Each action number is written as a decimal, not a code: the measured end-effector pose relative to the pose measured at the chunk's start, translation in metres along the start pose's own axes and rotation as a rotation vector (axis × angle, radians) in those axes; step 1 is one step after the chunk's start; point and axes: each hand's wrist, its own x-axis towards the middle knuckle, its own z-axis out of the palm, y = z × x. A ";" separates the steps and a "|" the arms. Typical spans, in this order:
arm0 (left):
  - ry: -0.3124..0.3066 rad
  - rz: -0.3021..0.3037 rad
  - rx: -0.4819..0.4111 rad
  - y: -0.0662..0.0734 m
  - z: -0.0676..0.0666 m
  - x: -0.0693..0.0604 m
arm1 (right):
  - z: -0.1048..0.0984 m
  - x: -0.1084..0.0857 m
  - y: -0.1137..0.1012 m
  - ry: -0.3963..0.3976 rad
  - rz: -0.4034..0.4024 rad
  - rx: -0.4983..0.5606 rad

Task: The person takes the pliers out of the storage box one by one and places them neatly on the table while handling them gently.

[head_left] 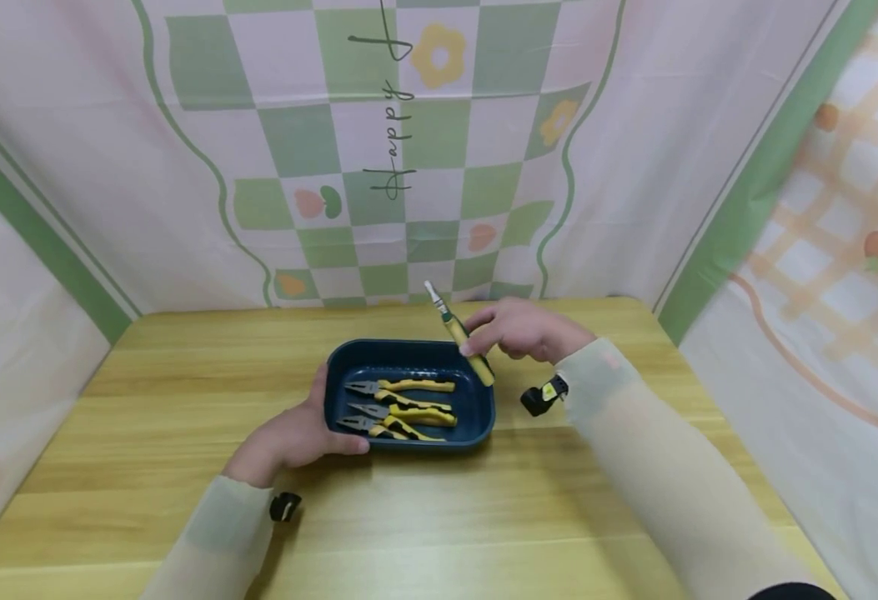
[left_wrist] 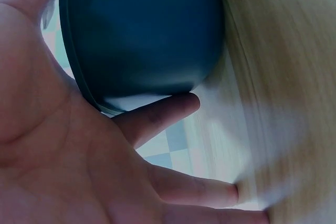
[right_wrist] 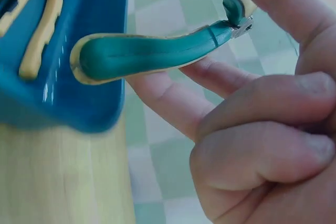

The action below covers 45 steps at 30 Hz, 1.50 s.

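Observation:
A dark blue tray (head_left: 408,446) stands on the table, its left end between the thumb and fingers of my left hand (head_left: 296,433). The thumb lies along the front rim. In the left wrist view one finger (left_wrist: 163,114) touches the tray's outer wall while others stretch toward the tabletop. Over the tray's right end, my right hand (head_left: 521,329) holds a pair of pliers (head_left: 457,332) by a handle, tip pointing up and away. Its handles (right_wrist: 152,56) are teal inside with pale yellow edges, spread apart. Several pliers (head_left: 416,414) with yellow-and-black handles lie inside, jaws to the left.
The wooden tabletop (head_left: 439,525) extends around the tray. A checkered curtain (head_left: 439,150) hangs behind the table's back edge, with more cloth on both sides. Black wrist straps (head_left: 284,507) show below the sleeves.

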 end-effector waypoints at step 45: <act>-0.014 -0.002 -0.006 0.001 -0.001 -0.002 | -0.043 -0.053 0.129 0.109 0.274 -0.053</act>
